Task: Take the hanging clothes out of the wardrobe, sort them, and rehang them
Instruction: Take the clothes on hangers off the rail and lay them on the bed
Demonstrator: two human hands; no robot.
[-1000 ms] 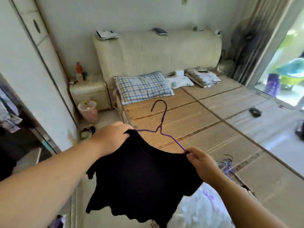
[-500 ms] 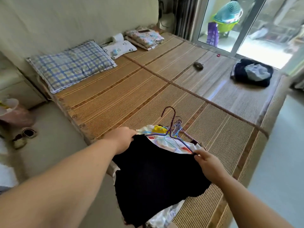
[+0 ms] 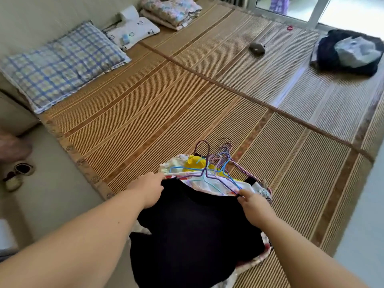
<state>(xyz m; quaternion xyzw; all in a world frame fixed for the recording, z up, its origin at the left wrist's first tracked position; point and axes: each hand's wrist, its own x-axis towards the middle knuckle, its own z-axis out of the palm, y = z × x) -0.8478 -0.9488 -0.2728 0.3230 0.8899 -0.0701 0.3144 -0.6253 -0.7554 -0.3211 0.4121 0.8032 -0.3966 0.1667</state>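
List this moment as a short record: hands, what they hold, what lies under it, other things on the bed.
left hand: grips one shoulder of the black garment
right hand: pinches the other shoulder, at the end of a purple hanger
under it: pile of clothes on hangers, lying on the woven mat
also on the bed: checked pillow, dark bundle at the far corner

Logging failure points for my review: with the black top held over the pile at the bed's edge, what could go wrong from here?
Tangling: the hangers on the pile lie bunched, hooks crossed; one more may snag. Sliding: the pile sits at the near edge of the mat, and the top, gripped by the left hand and right hand, hangs past it, so clothes may slip off.
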